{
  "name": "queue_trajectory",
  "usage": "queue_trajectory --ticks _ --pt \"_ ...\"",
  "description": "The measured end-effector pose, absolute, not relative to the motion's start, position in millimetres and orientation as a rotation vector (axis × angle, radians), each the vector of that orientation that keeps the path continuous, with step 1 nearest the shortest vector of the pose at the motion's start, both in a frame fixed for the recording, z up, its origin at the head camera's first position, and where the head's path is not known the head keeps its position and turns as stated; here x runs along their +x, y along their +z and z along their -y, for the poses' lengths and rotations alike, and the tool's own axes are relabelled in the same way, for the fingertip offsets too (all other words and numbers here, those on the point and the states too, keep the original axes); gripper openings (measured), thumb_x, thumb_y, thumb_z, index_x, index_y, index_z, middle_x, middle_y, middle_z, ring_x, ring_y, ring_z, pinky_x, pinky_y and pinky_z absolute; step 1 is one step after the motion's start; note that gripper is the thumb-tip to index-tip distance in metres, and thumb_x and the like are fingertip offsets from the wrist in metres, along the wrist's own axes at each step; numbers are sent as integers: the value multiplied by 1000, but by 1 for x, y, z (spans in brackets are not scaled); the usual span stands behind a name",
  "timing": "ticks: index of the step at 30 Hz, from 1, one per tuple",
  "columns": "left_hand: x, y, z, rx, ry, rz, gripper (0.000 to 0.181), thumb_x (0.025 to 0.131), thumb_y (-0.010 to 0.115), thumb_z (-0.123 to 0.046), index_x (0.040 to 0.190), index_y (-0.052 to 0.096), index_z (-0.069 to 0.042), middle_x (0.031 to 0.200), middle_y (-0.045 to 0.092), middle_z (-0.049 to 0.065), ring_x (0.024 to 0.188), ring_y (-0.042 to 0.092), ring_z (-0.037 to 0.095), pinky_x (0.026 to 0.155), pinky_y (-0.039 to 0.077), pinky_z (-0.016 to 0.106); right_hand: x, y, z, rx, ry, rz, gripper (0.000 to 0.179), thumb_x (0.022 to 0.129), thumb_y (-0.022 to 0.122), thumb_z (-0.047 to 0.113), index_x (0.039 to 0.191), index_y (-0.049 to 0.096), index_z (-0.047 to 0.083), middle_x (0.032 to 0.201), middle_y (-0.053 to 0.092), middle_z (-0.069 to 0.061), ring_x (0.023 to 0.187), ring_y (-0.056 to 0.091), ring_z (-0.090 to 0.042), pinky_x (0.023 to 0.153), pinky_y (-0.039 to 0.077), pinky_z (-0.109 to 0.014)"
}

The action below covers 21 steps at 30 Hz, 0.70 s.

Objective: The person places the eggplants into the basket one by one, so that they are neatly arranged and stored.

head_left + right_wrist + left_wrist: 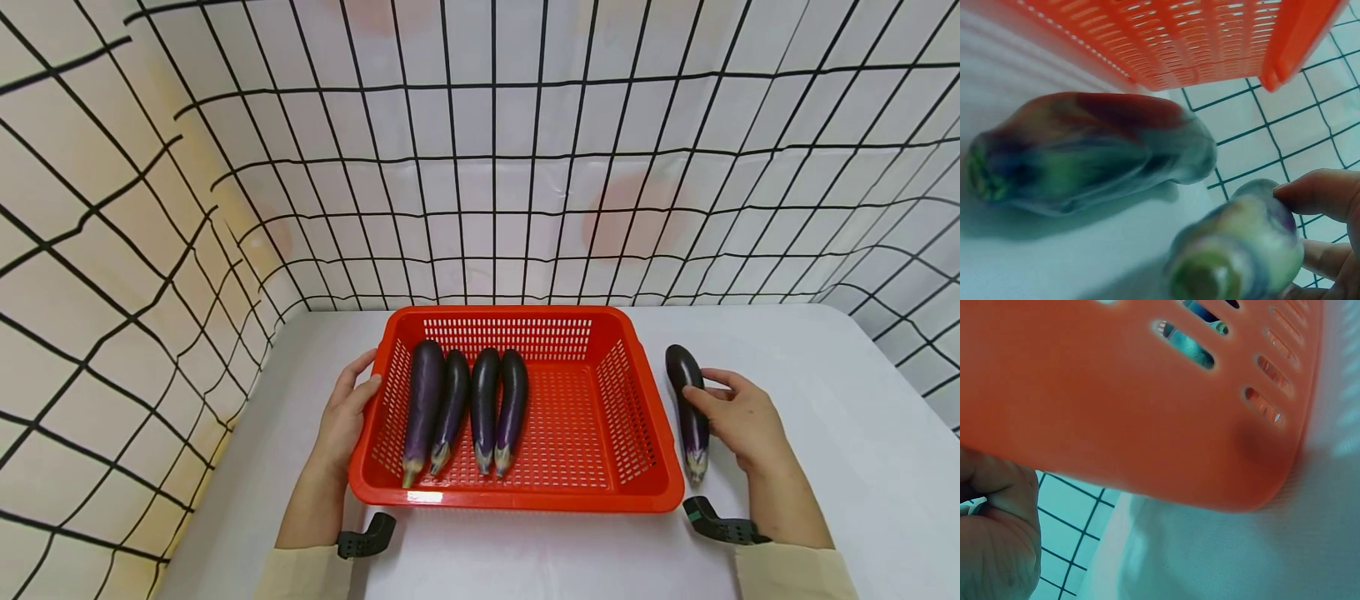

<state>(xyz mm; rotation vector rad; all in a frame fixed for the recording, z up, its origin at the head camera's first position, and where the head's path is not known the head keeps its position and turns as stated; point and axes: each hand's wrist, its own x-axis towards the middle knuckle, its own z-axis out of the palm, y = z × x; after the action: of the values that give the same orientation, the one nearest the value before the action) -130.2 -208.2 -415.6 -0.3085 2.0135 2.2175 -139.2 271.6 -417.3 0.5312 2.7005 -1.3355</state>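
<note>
A red plastic basket [562, 500] stands on the table, with several dark purple eggplants [424, 400] side by side in its left half. My left hand [341, 417] grips the left rim of the basket; in the left wrist view that hand [1000, 531] shows at the edge beside the orange-looking wall. To the right of the basket, my right hand [742, 412] pinches an eggplant [684, 400] between thumb and fingers, its stem end toward me. The right wrist view shows this held eggplant [1241, 244] and another eggplant [1091, 153] lying by the basket wall.
A black wire grid [492, 158] rises behind the table and along both sides, with white sheeting behind it. The white tabletop [847, 433] extends to the right of my right hand. Each wrist wears a black strap device [367, 537].
</note>
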Motion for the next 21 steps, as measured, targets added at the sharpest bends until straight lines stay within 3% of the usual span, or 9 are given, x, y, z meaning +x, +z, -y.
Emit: queue_trajectory --ticks 6,21 --pt "-130 -416 208 -310 2214 -2016 44 109 43 -34 152 38 -38 145 53 10 119 63 27 90 62 40 -137 -409 -274 544 -1413 -2683 73 101 58 45 156 37 1 140 53 -34 85 66 -13 68 60 -20" --pt "-130 -416 208 -311 2211 -2025 43 109 43 -34 151 38 -39 144 53 10 118 63 27 90 62 40 -127 -368 -271 565 -1538 -2752 75 99 59 49 157 38 7 143 50 -28 74 61 7 64 54 -10"
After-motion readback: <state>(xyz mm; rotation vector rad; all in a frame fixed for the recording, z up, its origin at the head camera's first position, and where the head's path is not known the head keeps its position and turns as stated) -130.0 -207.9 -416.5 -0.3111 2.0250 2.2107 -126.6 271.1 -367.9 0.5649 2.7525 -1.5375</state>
